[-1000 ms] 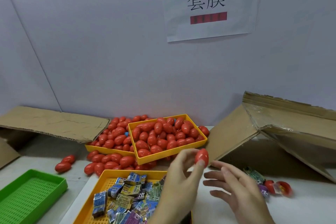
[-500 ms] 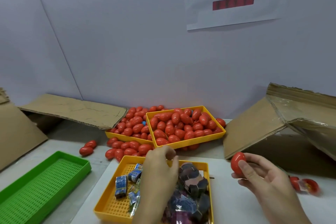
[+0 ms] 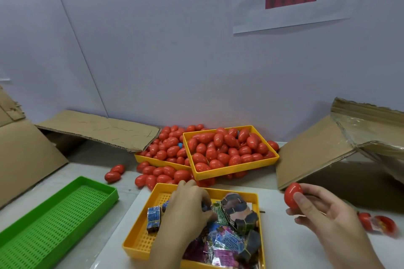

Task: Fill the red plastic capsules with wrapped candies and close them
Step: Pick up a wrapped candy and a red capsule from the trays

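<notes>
My right hand [image 3: 323, 214] pinches a closed red capsule [image 3: 292, 194] between thumb and fingers, held up to the right of the near yellow tray [image 3: 140, 240]. That tray holds wrapped candies [image 3: 227, 240] and small blue packets [image 3: 153, 217]. My left hand [image 3: 188, 205] reaches into it with curled fingers down among the candies; what they hold is hidden. Behind it, a yellow tray [image 3: 236, 168] heaped with red capsules [image 3: 223, 148] sits on a second such tray [image 3: 157, 160], with more capsules spilled on the table around them.
An empty green perforated tray [image 3: 54, 218] lies at the left. Cardboard flaps [image 3: 98, 129] stand at the left and a cardboard box [image 3: 328, 153] at the right. An opened red capsule with a wrapper [image 3: 378, 223] lies beside my right wrist. Two loose capsules [image 3: 114, 172] lie near the green tray.
My left hand passed the red capsule to my right hand, then dropped into the candy tray. The view shifted left and down, bringing the green tray more into sight.
</notes>
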The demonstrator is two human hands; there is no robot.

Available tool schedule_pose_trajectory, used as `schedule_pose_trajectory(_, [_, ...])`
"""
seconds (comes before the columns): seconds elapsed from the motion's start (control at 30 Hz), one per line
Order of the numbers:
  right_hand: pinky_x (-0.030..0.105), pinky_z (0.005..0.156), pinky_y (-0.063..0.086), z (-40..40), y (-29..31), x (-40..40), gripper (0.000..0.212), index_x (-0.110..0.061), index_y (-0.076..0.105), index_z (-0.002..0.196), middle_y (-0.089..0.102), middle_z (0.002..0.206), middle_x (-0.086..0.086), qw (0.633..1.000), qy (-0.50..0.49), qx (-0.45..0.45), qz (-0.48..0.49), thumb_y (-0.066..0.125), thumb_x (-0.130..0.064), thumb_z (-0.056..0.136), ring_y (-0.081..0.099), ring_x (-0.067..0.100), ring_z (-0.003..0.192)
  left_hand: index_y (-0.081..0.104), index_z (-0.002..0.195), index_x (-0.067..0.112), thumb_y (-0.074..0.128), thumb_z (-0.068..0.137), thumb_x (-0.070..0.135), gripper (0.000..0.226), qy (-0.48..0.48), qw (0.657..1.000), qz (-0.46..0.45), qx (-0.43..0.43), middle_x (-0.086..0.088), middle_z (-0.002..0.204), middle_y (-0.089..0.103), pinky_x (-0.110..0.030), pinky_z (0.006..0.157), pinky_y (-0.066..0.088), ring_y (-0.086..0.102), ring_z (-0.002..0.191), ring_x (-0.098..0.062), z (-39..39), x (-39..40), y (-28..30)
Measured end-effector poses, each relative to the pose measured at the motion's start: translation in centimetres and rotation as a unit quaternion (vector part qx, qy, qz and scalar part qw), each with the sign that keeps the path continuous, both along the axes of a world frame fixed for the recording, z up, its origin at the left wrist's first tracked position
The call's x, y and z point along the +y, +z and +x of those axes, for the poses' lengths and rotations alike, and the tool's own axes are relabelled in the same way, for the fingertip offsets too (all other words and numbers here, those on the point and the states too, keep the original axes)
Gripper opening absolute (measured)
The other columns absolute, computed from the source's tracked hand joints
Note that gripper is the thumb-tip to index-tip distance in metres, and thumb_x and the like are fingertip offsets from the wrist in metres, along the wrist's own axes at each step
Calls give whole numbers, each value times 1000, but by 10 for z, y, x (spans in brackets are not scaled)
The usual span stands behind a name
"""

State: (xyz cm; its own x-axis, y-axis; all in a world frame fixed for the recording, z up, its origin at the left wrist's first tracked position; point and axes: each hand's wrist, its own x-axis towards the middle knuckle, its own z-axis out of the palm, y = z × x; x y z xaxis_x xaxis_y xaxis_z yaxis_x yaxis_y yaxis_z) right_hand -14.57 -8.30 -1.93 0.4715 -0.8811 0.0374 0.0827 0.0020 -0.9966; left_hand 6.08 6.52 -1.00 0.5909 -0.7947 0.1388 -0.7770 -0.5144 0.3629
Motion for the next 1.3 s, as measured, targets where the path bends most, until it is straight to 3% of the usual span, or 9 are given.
schedule_pose_trajectory(0.17, [29, 59, 53, 1, -1, 0, 33, -23, 64, 97, 75, 80, -6, 1000, 8, 19, -1, 69, -31, 65, 73, 16, 72, 78, 89, 28, 75, 83, 40, 14, -4, 1000, -5, 2, 14, 93, 49, -32, 89, 43, 37, 97, -13, -2, 0, 0])
schedule_pose_trajectory(0.33, [28, 58, 53, 0, -1, 1, 33, -23, 65, 97, 75, 79, -5, 1000, 6, 25, -8, 69, -32, 65, 73, 16, 70, 72, 89, 27, 68, 90, 35, 9, -13, 998, -44, 43, 13, 97, 48, -31, 93, 41, 40, 102, -12, -1, 0, 1])
schedule_pose_trajectory(0.57, [26, 57, 53, 0, -1, 1, 31, -24, 64, 96, 75, 79, -7, 999, 13, 42, -23, 69, -33, 66, 73, 15, 71, 71, 89, 26, 63, 92, 41, 17, 17, 998, 5, 67, 9, 103, 51, -46, 106, 34, 41, 114, -17, -12, -9, -2])
schedule_pose_trajectory(0.67, [23, 56, 53, -1, -3, 0, 21, -26, 64, 95, 75, 77, -9, 996, 19, 74, -41, 71, -26, 75, 72, 12, 71, 70, 88, 27, 60, 92, 38, 15, 21, 995, 10, 95, 9, 108, 50, -51, 111, 26, 36, 124, -21, -14, -11, -3])
schedule_pose_trajectory(0.87, [26, 69, 51, -3, -8, 0, 19, -33, 60, 91, 70, 87, -6, 979, 17, 170, -111, 73, -21, 82, 66, 16, 84, 68, 86, 24, 58, 94, 35, 17, 54, 997, 3, 63, 9, 105, 51, -45, 108, 29, 39, 116, -17, -19, -15, -5])
schedule_pose_trajectory(0.97, [27, 70, 50, -3, -9, -1, 21, -33, 59, 95, 67, 87, -9, 968, 10, 210, -135, 72, -21, 84, 64, 13, 83, 66, 80, 20, 56, 94, 27, 19, 69, 998, -2, 12, 9, 97, 52, -39, 100, 33, 39, 103, -15, -20, -15, -5])
schedule_pose_trajectory(1.07, [18, 65, 47, -2, -11, -2, 26, -38, 54, 99, 61, 87, -17, 942, 9, 277, -189, 71, -24, 85, 59, 8, 80, 57, 69, 19, 55, 91, 23, 22, 92, 992, -86, 0, 8, 82, 52, -31, 81, 36, 44, 88, -12, -19, -13, 1])
schedule_pose_trajectory(1.2, [9, 61, 41, 1, -16, -1, 32, -47, 45, 101, 49, 89, -26, 884, 47, 375, -275, 70, -34, 86, 55, 2, 79, 59, 65, 12, 61, 88, 14, 23, 101, 949, -249, 162, 4, 56, 53, -20, 50, 39, 44, 52, -6, -17, -13, 10])
schedule_pose_trajectory(1.3, [8, 68, 39, 0, -22, 1, 28, -53, 44, 98, 45, 95, -28, 871, 75, 378, -305, 66, -39, 87, 52, -3, 83, 65, 72, 5, 61, 90, 11, 19, 93, 899, -288, 316, 1, 55, 57, -23, 49, 48, 51, 50, -8, -22, -14, 13])
